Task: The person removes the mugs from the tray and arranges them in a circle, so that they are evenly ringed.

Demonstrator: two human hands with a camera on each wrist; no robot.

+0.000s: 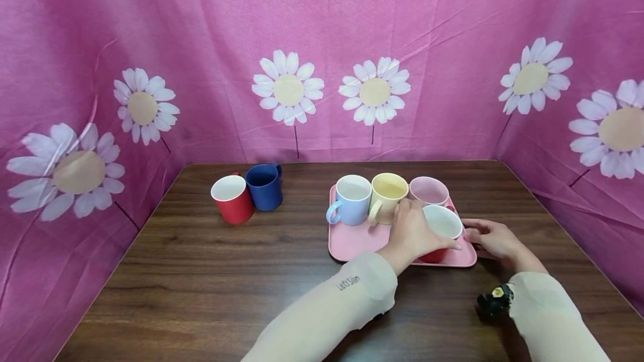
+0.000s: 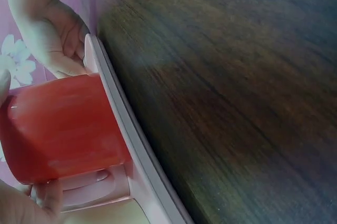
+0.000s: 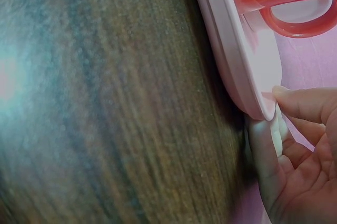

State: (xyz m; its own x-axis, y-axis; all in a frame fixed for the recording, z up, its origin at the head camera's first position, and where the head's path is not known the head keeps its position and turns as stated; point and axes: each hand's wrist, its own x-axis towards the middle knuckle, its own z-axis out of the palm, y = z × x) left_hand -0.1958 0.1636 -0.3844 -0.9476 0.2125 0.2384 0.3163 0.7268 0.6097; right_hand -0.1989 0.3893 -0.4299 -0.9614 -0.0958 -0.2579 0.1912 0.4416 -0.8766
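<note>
Fingers (image 2: 51, 195) of the left hand (image 1: 411, 233) curve round a red mug (image 2: 66, 129), white inside, upright at the near right corner of a pink tray (image 1: 352, 242) whose rim (image 3: 231, 50) the right hand (image 1: 498, 242) pinches.

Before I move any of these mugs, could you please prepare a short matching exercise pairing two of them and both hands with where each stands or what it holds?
Column one
1. Dark blue mug
2. Left hand
3. Light blue mug
4. Right hand

Column two
A. Pinches the rim of the pink tray
B. Stands on the tray, just left of the yellow mug
C. Stands on the table, beside the leftmost red mug
D. Grips the nearer red mug

Right pairs: 1-C, 2-D, 3-B, 4-A.
</note>
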